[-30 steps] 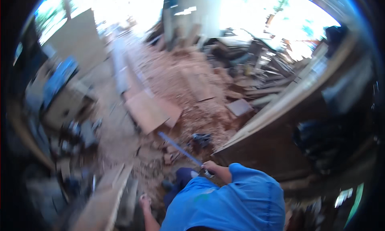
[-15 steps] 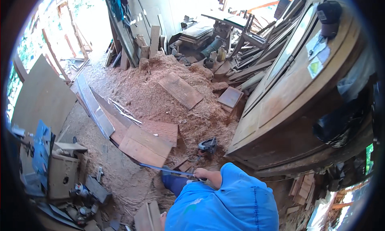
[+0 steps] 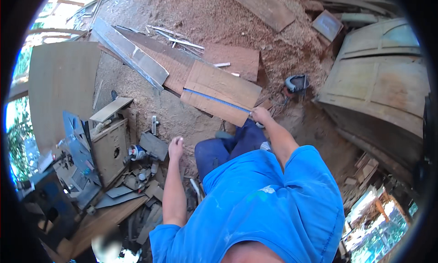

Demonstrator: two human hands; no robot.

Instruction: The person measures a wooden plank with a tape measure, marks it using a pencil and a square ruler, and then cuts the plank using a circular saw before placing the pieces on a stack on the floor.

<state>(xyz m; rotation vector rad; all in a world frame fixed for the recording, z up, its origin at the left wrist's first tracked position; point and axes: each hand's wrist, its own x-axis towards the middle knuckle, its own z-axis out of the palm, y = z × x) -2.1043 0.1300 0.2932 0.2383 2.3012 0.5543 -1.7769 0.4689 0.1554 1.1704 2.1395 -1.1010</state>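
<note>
My right hand (image 3: pixel 260 115) is closed round the end of a blue tape measure (image 3: pixel 217 100); its case is mostly hidden by the fingers. The narrow blue blade stretches left from that hand, lengthwise over a brown wooden board (image 3: pixel 235 82). My left hand (image 3: pixel 176 149) is held out to the left, away from the board, with its fingers curled together. A small pale tip shows at those fingers, too small to name.
A circular saw-like power tool (image 3: pixel 296 84) stands on the sawdust beyond my right hand. A long grey-edged panel (image 3: pixel 130 53) lies at the far left. A wooden cabinet (image 3: pixel 378 87) stands at right. Clutter surrounds a wooden box (image 3: pixel 112 149) at left.
The view has tipped down towards me. The tape blade, earlier near the board's closer edge, now crosses over the board. My left hand has come up from low beside my body.
</note>
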